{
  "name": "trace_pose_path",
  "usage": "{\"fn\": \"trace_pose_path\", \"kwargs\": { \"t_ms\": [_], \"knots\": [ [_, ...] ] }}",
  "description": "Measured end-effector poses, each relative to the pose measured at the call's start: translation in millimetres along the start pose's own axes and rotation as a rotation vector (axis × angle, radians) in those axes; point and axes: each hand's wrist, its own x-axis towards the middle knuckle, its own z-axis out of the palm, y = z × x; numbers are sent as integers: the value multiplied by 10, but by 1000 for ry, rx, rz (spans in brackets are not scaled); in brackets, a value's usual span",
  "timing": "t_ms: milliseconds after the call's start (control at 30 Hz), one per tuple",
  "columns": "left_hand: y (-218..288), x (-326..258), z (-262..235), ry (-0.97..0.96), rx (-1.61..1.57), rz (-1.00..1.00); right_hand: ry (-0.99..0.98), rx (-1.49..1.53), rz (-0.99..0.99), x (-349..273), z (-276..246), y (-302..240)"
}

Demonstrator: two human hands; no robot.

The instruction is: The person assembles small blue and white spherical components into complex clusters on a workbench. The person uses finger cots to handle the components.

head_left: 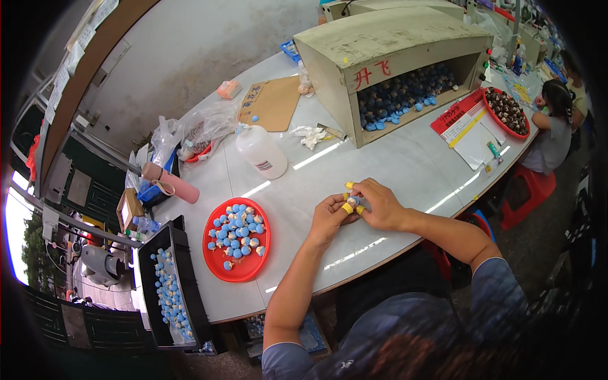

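A small blue piece [353, 201] is pinched between the two hands above the white table [405, 164], just right of the red plate [217, 258]. The left hand [330, 215] is curled nearly shut, its fingertips wrapped in yellow tape and closed around the piece; the right hand [379, 204] is folded over from the other side, thumb and forefinger pressed to the same piece, also taped in yellow. On the red plate a loose heap of small pieces is seen, most blue, some still showing beige, so that batch is judged only partly worked. In the black tray [190, 297] at the table's left edge a row of blue-and-pale pieces is laid out, and it is far from full; much appears to be left. Behind, a white bottle [261, 151] is lying on its side, and a beige box [392, 57] open at the front is packed with many more dark blue pieces. A second red tray [523, 132] of dark pieces is set far right, beside a seated person [556, 126].
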Motion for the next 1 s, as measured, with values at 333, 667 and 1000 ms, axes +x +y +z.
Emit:
{"fn": "trace_pose_path", "kwargs": {
  "t_ms": [333,667,1000],
  "knots": [
    [-9,30,-35,66,2,-25,404,23,89,-607,-586,1],
    [15,-3,-75,87,-2,-42,1048,-866,738,-1921,-1885,1149],
    [-4,55,-68,38,30,-66,773,-92,523,-1092,-1586,935]
  ]
}}
